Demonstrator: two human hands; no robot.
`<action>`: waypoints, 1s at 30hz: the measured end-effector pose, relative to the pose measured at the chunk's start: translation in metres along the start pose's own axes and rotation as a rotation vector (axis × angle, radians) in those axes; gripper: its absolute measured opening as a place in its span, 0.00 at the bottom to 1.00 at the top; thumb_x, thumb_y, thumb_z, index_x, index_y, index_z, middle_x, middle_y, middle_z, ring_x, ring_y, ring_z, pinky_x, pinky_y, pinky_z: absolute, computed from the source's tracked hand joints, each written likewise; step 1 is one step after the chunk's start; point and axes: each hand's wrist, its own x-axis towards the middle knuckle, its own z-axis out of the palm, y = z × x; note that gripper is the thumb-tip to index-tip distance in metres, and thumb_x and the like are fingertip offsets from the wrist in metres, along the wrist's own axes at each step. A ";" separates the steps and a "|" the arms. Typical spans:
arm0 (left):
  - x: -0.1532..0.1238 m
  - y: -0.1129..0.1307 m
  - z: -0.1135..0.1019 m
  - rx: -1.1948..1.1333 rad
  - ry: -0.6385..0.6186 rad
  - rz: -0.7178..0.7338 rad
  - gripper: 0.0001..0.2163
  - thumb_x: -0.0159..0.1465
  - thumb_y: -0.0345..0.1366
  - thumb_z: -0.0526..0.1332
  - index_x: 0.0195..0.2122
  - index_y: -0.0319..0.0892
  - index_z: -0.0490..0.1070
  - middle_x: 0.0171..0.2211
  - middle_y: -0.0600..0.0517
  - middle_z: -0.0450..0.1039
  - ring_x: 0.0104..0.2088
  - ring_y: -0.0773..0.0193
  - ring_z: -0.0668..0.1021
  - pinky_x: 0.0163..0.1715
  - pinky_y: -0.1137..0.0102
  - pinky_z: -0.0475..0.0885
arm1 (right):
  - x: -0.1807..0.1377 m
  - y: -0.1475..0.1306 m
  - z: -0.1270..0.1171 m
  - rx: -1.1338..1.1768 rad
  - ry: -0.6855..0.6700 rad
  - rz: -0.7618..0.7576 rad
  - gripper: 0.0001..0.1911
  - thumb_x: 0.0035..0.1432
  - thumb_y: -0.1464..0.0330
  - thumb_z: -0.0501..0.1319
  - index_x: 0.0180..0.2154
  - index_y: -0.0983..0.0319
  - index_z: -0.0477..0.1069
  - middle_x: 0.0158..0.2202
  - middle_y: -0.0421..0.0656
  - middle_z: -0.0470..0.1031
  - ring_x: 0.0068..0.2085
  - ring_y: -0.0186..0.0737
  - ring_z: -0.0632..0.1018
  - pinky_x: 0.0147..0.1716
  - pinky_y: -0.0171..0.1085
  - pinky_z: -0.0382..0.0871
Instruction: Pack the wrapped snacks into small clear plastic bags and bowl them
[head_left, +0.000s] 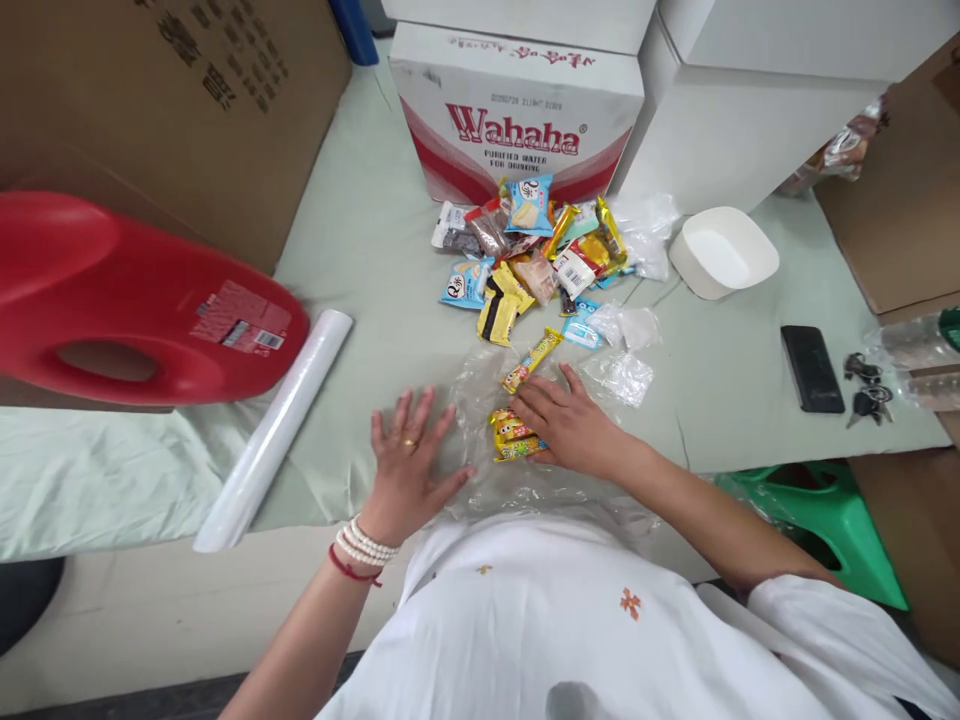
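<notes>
My left hand lies flat with its fingers spread, at the left side of a clear plastic film on the table. A ring is on one finger, and beaded and red bracelets circle the wrist. My right hand rests palm down with fingers apart, touching yellow snack packets that lie on the film. One more yellow packet lies just beyond its fingertips. Farther back is a heap of mixed wrapped snacks, including a blue packet on top.
A red jug and a white film roll are at left. Behind the snacks stands a Wahaha carton. To the right are a white bowl, a phone and keys; a green stool is below.
</notes>
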 end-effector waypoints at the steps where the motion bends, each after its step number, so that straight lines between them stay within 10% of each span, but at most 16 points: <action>1: -0.003 0.003 -0.004 -0.007 0.058 0.039 0.35 0.65 0.39 0.61 0.73 0.53 0.54 0.75 0.47 0.52 0.76 0.40 0.47 0.72 0.37 0.36 | -0.003 -0.002 0.000 0.000 0.018 -0.006 0.42 0.60 0.56 0.70 0.69 0.65 0.61 0.69 0.61 0.63 0.71 0.64 0.58 0.69 0.73 0.34; 5: -0.011 0.003 -0.017 -0.163 -0.055 0.359 0.40 0.59 0.21 0.53 0.72 0.57 0.55 0.66 0.51 0.70 0.72 0.52 0.63 0.73 0.39 0.37 | -0.035 -0.006 -0.009 0.078 0.128 -0.066 0.40 0.64 0.52 0.66 0.69 0.65 0.60 0.71 0.60 0.60 0.72 0.60 0.56 0.70 0.70 0.39; 12: -0.020 -0.014 -0.008 -0.223 -0.197 0.406 0.20 0.64 0.32 0.62 0.58 0.49 0.73 0.65 0.44 0.72 0.68 0.49 0.70 0.73 0.44 0.38 | -0.115 -0.003 0.016 0.183 0.106 -0.132 0.13 0.69 0.66 0.62 0.53 0.61 0.76 0.61 0.53 0.72 0.66 0.51 0.66 0.66 0.56 0.63; 18: 0.000 -0.007 -0.005 -0.397 -0.042 0.195 0.07 0.70 0.33 0.57 0.40 0.47 0.76 0.42 0.51 0.83 0.53 0.59 0.80 0.68 0.54 0.57 | -0.105 0.005 0.015 0.453 0.266 -0.072 0.11 0.73 0.67 0.56 0.44 0.60 0.77 0.46 0.50 0.78 0.49 0.43 0.76 0.49 0.44 0.74; 24: 0.039 0.002 -0.005 -0.202 -0.012 -0.204 0.17 0.69 0.44 0.56 0.23 0.45 0.67 0.24 0.50 0.72 0.39 0.51 0.76 0.42 0.58 0.66 | -0.068 0.026 -0.013 0.440 0.011 0.416 0.17 0.74 0.63 0.53 0.36 0.61 0.75 0.32 0.44 0.77 0.35 0.39 0.75 0.35 0.35 0.63; 30: 0.050 0.016 0.020 0.002 0.058 -0.402 0.12 0.64 0.44 0.59 0.27 0.45 0.72 0.32 0.44 0.76 0.43 0.45 0.73 0.43 0.54 0.67 | -0.036 0.036 -0.047 0.212 -0.222 0.647 0.15 0.71 0.58 0.57 0.37 0.59 0.77 0.34 0.43 0.78 0.34 0.40 0.74 0.31 0.36 0.55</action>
